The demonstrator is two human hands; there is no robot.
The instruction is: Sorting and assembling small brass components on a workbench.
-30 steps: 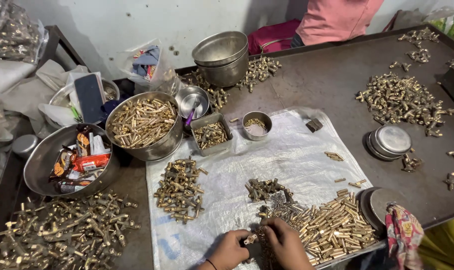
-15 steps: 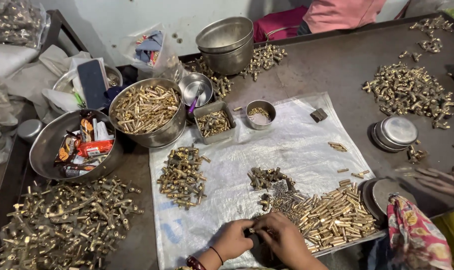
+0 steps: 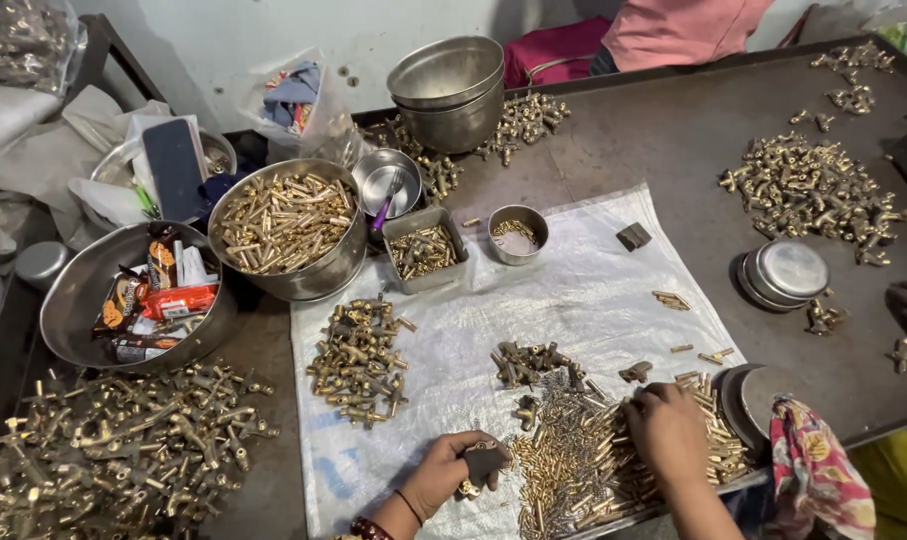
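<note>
Two hands: left hand [image 3: 452, 470] holds one dark block [image 3: 484, 462]; right hand [image 3: 667, 432] rests on brass pins [image 3: 584, 470].

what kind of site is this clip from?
Likely a small brass-parts sorting or assembly workshop: heaps of brass fittings on a metal worktable, a steel bowl of brass pins, and hands picking through small parts on a white sheet.

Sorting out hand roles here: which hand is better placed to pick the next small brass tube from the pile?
Right hand: it already rests on the brass tubes, while the left hand holds a dark block.
</note>
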